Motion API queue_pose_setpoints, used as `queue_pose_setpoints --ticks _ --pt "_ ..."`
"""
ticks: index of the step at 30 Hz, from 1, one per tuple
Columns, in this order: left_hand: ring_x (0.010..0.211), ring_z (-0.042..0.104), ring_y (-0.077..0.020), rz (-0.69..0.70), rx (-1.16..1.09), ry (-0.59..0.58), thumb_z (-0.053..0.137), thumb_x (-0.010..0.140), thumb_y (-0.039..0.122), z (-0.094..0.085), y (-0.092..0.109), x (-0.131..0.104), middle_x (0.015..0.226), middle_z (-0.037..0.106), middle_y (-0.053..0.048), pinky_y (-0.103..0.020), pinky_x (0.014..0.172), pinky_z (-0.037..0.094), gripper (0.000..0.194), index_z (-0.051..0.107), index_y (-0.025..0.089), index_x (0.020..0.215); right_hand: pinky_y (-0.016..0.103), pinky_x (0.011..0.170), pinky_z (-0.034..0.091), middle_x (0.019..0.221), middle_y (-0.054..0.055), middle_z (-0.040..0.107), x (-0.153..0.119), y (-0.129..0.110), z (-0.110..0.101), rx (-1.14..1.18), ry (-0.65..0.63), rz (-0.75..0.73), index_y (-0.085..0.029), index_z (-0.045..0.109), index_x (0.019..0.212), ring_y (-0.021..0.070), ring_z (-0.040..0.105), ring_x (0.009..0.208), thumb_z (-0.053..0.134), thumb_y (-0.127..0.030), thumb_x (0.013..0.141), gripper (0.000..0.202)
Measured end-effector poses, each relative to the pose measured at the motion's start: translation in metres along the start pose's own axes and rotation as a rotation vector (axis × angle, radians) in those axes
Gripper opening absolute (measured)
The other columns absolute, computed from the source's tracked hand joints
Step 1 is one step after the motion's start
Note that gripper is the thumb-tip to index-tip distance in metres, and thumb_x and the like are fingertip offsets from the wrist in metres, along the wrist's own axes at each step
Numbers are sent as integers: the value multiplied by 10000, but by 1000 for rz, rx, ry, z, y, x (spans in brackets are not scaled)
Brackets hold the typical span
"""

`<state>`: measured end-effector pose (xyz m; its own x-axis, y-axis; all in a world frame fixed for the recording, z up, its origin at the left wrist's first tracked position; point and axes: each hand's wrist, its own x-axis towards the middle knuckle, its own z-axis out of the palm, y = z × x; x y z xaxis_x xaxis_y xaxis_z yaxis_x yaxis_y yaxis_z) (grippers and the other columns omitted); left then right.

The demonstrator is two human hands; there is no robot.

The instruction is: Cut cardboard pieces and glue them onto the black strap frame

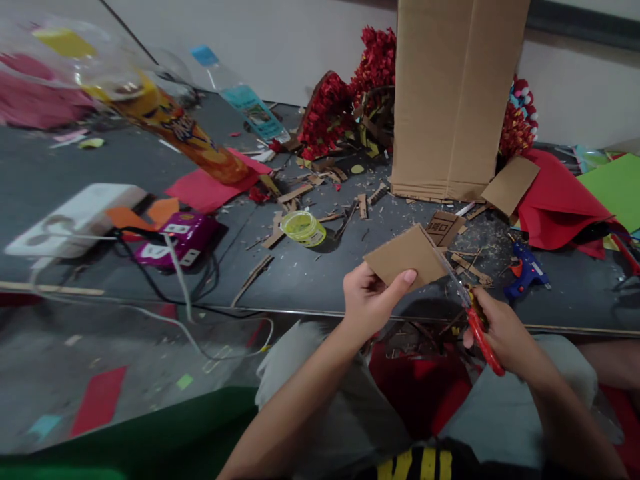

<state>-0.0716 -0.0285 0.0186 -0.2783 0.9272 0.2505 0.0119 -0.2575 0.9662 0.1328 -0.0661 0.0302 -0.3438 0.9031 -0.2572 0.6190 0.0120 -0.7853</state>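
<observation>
My left hand (376, 293) grips a small brown cardboard piece (407, 257), thumb on top and fingers beneath. Red-handled scissors (481, 337) are in my right hand (500, 327), and their blades lie along the right edge of the cardboard. Both hands are above the table's front edge, over my lap. Just beyond the cardboard lies a printed cardboard scrap (444, 229). To the right of my right hand rests a blue glue gun (526, 270). Left of the cardboard stands an open yellow-green tub (303, 229).
A tall cardboard box (453, 100) stands at the back. Behind it are red crinkled-paper decorations (325, 113). Leftward are a Fanta bottle (175, 127), a blue-capped bottle (255, 110), a white power strip (75, 217) with cables and a purple box (183, 240). Red sheets (560, 200) lie right.
</observation>
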Motion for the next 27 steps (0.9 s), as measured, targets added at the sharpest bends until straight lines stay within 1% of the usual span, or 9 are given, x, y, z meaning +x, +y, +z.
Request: queue_pose_setpoints --ticks 5,8,11,14,18,20,23,25,27 --pt "479 579 -126 -9 19 -15 737 583 613 -1 -1 0 542 646 -26 -209 444 487 472 602 161 570 221 517 379 560 -57 651 1 1 -1 -10 17 8 -248 430 839 137 542 510 435 -135 709 172" --pt "480 578 -128 9 56 -65 740 602 579 -4 -1 0 543 654 -30 -211 451 489 438 627 156 580 216 503 360 553 -66 612 0 1 -2 -14 31 35 -247 417 792 126 496 498 455 -132 690 159" --pt "482 579 -131 39 90 -139 743 622 533 -5 1 0 554 670 -36 -213 456 490 391 653 154 593 215 503 351 564 -69 551 0 3 0 -41 102 -10 -239 409 767 116 429 515 546 -165 639 202" --pt "496 595 -135 75 94 -156 737 652 487 -5 2 -1 586 690 -42 -215 473 501 341 670 155 616 212 489 331 546 -76 488 2 6 4 -73 191 -55 -229 415 735 101 377 503 598 -189 629 215" --pt "494 598 -130 119 92 -148 727 685 432 -5 0 -2 605 702 -38 -211 481 504 279 683 159 650 212 489 348 545 -74 485 2 9 4 -127 227 -76 -223 435 739 101 395 499 650 -241 640 238" --pt "494 598 -131 137 109 -173 723 693 416 -6 -2 -3 595 698 -33 -210 480 504 260 687 163 643 217 500 372 576 -65 499 2 10 2 -158 226 -106 -222 439 769 107 411 514 684 -282 627 289" --pt "544 627 -145 175 129 -233 720 702 378 -7 -3 -5 631 714 -37 -226 535 533 214 699 171 651 230 509 394 617 -50 513 1 13 0 -204 227 -147 -221 448 812 118 428 528 714 -345 612 356" --pt "550 629 -146 178 143 -250 708 712 378 -6 -3 -6 635 716 -34 -231 546 538 212 702 173 658 233 505 393 609 -46 521 1 14 1 -221 238 -149 -224 449 801 121 430 521 700 -344 629 327" --pt "512 606 -136 167 152 -247 694 720 406 -6 -4 -7 596 701 -25 -223 512 525 249 693 171 638 228 491 376 575 -50 518 1 14 3 -224 262 -138 -229 438 763 116 418 500 668 -303 650 267"
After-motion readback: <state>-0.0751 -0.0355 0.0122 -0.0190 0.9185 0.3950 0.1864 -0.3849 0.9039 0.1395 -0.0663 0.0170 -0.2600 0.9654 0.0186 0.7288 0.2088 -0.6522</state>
